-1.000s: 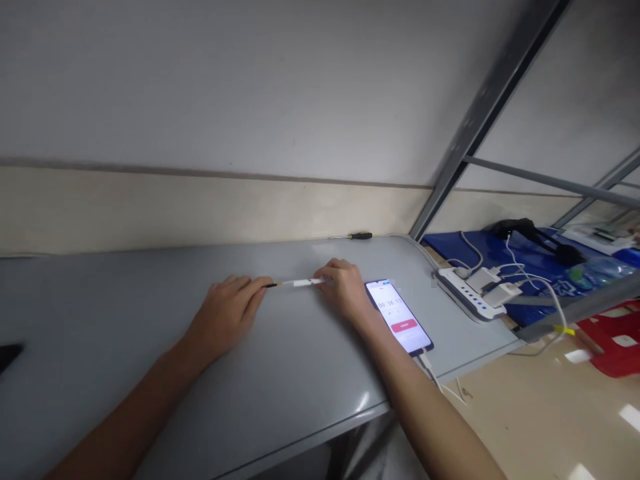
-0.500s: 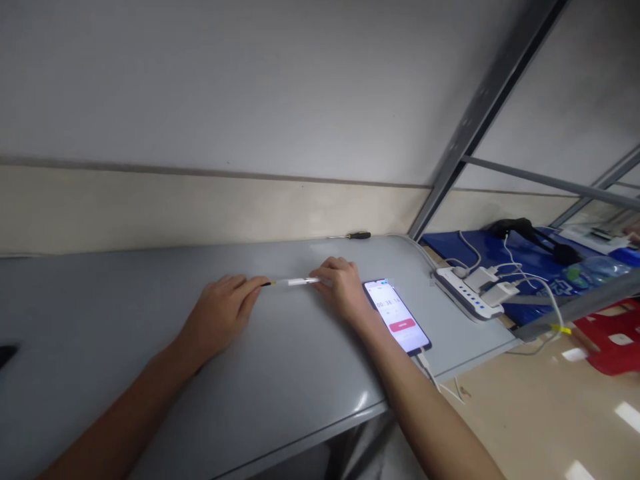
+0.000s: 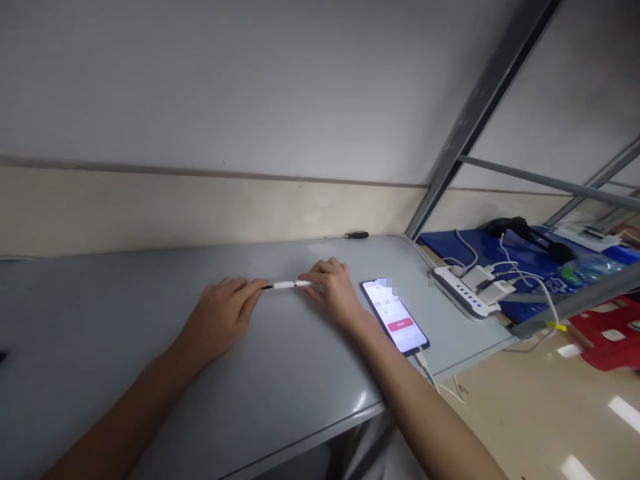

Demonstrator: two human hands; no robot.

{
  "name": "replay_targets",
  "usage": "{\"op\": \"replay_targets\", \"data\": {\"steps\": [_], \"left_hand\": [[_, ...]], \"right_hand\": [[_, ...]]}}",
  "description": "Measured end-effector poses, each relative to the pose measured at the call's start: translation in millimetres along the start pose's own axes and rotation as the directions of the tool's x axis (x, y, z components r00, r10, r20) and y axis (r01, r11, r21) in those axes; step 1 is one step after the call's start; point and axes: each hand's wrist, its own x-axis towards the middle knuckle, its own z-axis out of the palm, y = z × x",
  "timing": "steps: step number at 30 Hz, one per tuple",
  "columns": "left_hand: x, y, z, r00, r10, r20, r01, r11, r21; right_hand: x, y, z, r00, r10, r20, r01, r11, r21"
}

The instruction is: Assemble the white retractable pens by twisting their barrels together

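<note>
A slim white pen-like tube (image 3: 284, 285) spans the gap between my two hands, just over the grey tabletop. At its left end is a short black part (image 3: 269, 287) with a yellowish edge, and a thin dark band shows near its right end. My left hand (image 3: 226, 310) is closed, thumb and fingers pinching the black end. My right hand (image 3: 334, 287) pinches the white right end between thumb and fingers. What lies inside either grip is hidden. Right of my right hand lies a phone (image 3: 400, 325) with a lit timer screen.
A small screwdriver (image 3: 357, 235) with a black handle lies at the table's (image 3: 280, 373) back edge. On the right, a power strip (image 3: 463, 293) holds white chargers and cables. A grey metal post (image 3: 480, 113) rises behind it. Past the edge, a red object (image 3: 607, 340) is near the floor.
My right hand has shifted slightly left, bringing the white tube closer to my left hand. The pale section beside the black part no longer shows. My left hand has barely moved.
</note>
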Motion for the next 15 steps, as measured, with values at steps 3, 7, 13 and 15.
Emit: {"op": "replay_targets", "data": {"steps": [3,7,13,15], "left_hand": [[-0.2,3.9,1.4,1.000,-0.020,0.024,0.020,1.000,-0.018],[0.4,6.0,2.8,0.999,-0.014,0.030,0.016,0.997,-0.079],[1.8,6.0,1.2,0.999,0.020,0.051,-0.013,0.991,-0.133],[2.3,6.7,0.3,0.998,0.039,0.042,-0.033,0.989,-0.143]], "right_hand": [[-1.0,-3.5,2.4,0.999,-0.045,0.010,0.045,0.999,0.020],[-1.0,-1.9,4.4,0.994,-0.109,0.001,0.108,0.989,0.099],[0.5,2.7,2.9,0.991,-0.119,-0.061,0.131,0.956,0.262],[0.3,0.6,0.7,0.997,-0.069,-0.013,0.070,0.944,0.322]]}}
